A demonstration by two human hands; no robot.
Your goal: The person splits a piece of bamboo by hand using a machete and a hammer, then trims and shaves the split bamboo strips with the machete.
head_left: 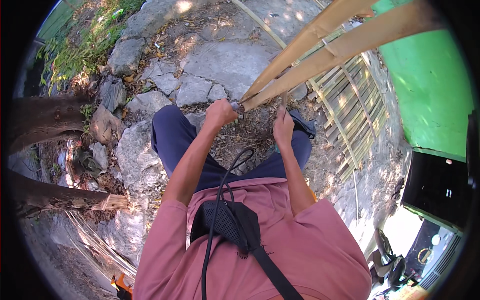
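My left hand is closed round a knife; its grey collar shows past my fingers and a narrow dark blade sits at the near end of the bamboo. Two long tan bamboo strips, one on the left and one on the right, come close together at that blade and spread apart toward the upper right. Beside them, my right hand is wrapped round a thin brown stick-like piece pointing up; its lower part is hidden in my fist. Both hands are above my knees.
A slatted bamboo panel lies on the ground at the right, near a green wall. Rocks, thick logs and thin loose strips are at the left. A black cable hangs over my shirt.
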